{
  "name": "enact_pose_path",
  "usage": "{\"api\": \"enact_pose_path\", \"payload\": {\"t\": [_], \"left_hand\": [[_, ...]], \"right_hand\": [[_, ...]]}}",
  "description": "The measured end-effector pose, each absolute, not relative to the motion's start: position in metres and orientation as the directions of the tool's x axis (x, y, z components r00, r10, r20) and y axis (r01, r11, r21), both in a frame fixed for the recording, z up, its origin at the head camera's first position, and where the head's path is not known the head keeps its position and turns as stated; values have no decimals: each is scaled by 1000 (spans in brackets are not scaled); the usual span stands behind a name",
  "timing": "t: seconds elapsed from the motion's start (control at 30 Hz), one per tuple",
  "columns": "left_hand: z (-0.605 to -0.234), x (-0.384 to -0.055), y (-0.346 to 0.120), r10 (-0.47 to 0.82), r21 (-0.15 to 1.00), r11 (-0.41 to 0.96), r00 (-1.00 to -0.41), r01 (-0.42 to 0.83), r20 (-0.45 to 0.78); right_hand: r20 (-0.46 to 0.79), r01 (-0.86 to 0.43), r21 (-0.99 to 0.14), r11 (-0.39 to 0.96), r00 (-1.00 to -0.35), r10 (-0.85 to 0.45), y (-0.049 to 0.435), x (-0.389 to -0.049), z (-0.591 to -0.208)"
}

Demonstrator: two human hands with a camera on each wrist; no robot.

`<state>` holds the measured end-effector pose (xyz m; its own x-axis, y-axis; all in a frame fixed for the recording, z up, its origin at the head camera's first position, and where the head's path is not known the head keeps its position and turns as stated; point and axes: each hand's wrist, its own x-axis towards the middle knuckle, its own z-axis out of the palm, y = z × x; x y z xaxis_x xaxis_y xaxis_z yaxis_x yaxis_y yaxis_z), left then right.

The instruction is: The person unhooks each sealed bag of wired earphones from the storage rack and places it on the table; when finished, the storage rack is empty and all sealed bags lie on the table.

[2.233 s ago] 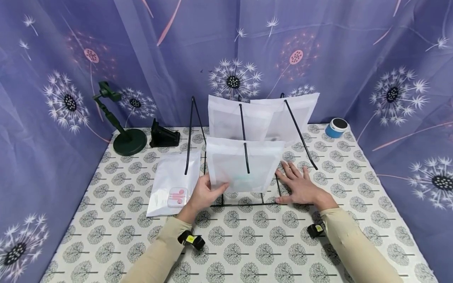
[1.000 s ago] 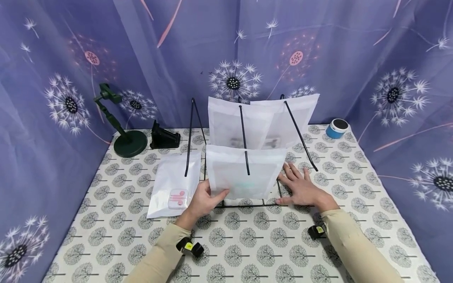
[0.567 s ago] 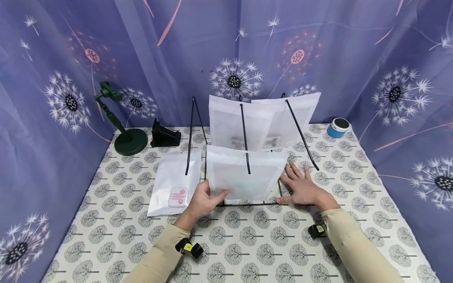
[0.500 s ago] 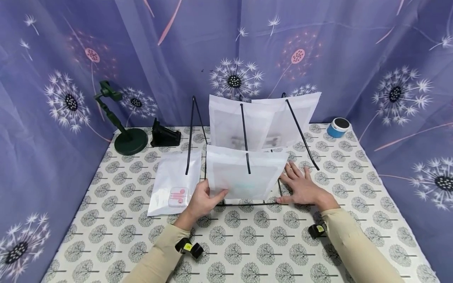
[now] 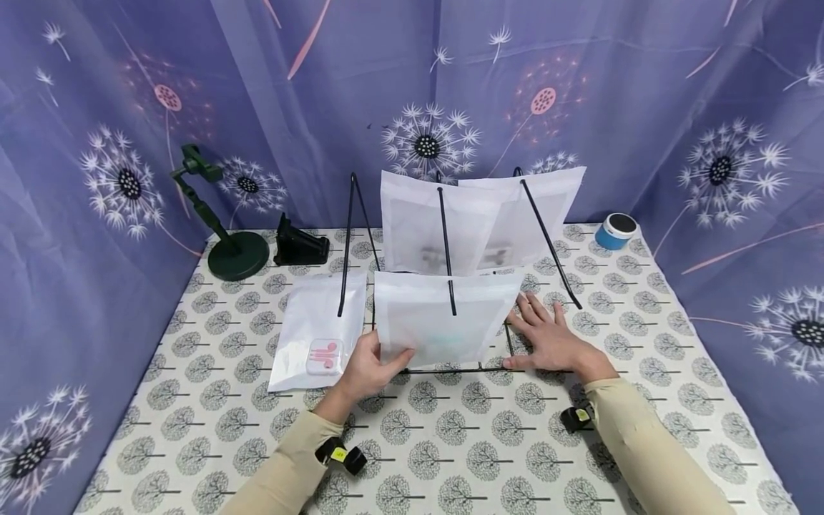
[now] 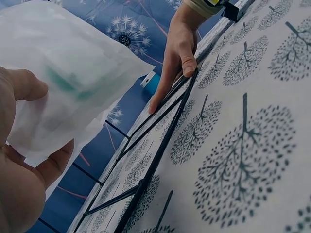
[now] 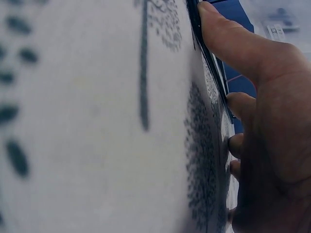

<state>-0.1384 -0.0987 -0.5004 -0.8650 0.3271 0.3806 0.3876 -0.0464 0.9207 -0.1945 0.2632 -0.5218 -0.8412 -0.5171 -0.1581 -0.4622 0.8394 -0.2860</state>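
My left hand (image 5: 365, 368) pinches the lower left side of a translucent white zip pouch (image 5: 412, 304), thumb in front and fingers behind. The pouch is upright, its top edge crossed by the middle prong of a black wire display rack (image 5: 346, 243). Something green shows faintly through the pouch (image 6: 73, 53) in the left wrist view. My right hand (image 5: 547, 343) rests with fingers spread at the rack's right front corner, its thumb against the base wire in the right wrist view. Two more white pouches hang on the rack, one at the middle (image 5: 408, 222) and one at the right (image 5: 560, 197).
Left of the rack, a white pouch (image 5: 292, 350) with a pink earphone picture lies flat. Behind it stand a dark green stand (image 5: 237, 257) and a black holder (image 5: 301, 247). A blue and white round device (image 5: 614, 232) sits at the back right. Purple curtains (image 5: 290, 129) surround the table.
The held pouch has come down somewhat, its top edge now lower along the middle prong, and its tilt has shifted slightly. My right hand has stayed in place.
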Motion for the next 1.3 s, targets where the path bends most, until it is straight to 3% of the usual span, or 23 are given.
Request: {"api": "enact_pose_path", "payload": {"t": [0.8, 1.3], "left_hand": [[-498, -125, -99, 378, 915, -84, -837, 395, 396], [-501, -120, -98, 381, 864, -83, -785, 497, 488]], "right_hand": [[-165, -453, -302, 839, -842, -514, 266, -197, -528], [-169, -450, -304, 840, -842, -512, 265, -197, -527]]}}
